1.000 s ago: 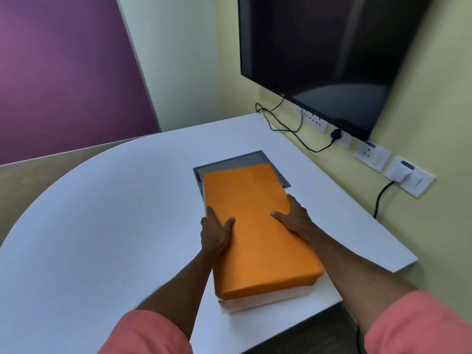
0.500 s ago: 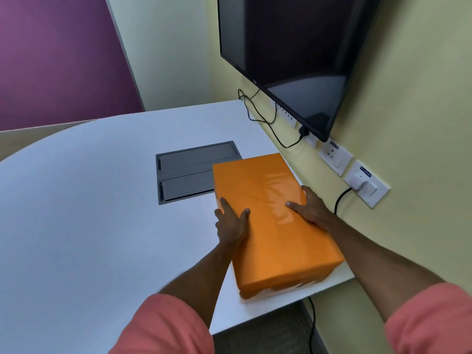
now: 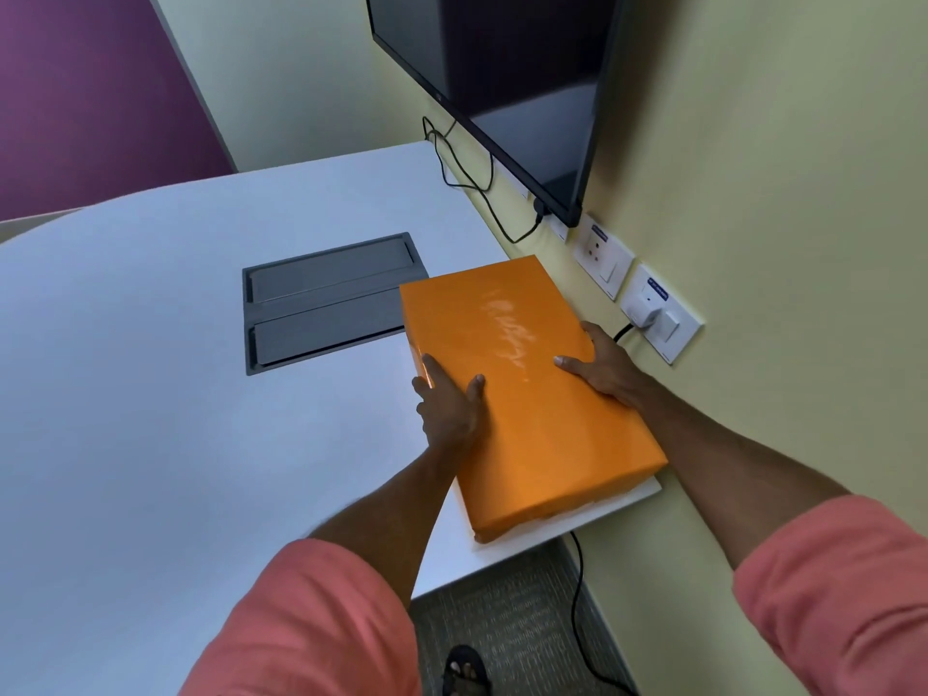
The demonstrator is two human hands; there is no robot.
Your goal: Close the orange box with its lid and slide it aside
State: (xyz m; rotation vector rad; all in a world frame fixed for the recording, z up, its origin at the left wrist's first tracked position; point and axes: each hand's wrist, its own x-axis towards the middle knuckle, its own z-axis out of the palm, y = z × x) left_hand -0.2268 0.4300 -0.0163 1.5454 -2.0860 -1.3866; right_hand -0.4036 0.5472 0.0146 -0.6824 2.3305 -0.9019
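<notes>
The orange box [image 3: 527, 389] lies on the white table [image 3: 150, 419] with its lid on, close to the right-hand edge by the wall. Only a thin pale strip of its base shows under the lid at the near end. My left hand [image 3: 449, 401] grips the box's left long side, thumb on top. My right hand [image 3: 605, 366] clasps the right long side, fingers spread over the lid edge. Both hands hold the box between them.
A grey cable hatch [image 3: 321, 303] is set into the table just left of the box. A dark wall screen [image 3: 507, 82] hangs above, with cables [image 3: 467, 168] and wall sockets [image 3: 653, 313] to the right. The table's near-right corner [image 3: 648, 489] lies beside the box.
Both hands have slid the closed box to the right, off the grey hatch and up to the table's wall-side edge. The lid now sits lower, hiding most of the pale base.
</notes>
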